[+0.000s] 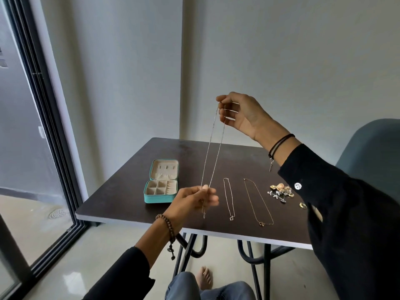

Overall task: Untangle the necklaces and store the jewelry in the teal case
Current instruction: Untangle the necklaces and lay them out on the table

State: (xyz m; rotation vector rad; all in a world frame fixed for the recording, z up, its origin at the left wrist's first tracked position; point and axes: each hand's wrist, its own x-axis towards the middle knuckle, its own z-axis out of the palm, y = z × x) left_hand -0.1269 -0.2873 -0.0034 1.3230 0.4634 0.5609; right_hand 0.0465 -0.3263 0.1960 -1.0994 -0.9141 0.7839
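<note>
Above the dark surface (pixel 134 191), a thin necklace (pixel 213 146) hung stretched between both hands. Her right hand (pixel 240 114) pinched its top, the left hand (pixel 192 200) its bottom. Left of it sat the open teal case (pixel 161 181).

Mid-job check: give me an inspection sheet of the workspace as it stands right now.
Surface: dark table, one corner toward the wall.
Job's things: teal case open at the table's left; beaded chain stretched in the air between both hands; two necklaces laid straight, apart; pile of small jewelry to their right, plus a separate ring.
Clutter: nothing seen.
Grips: left hand pinches the chain's lower end; right hand pinches its top.
Cables: nothing seen.
Surroundings: glass door at left, blue chair at right, plain walls.
</note>
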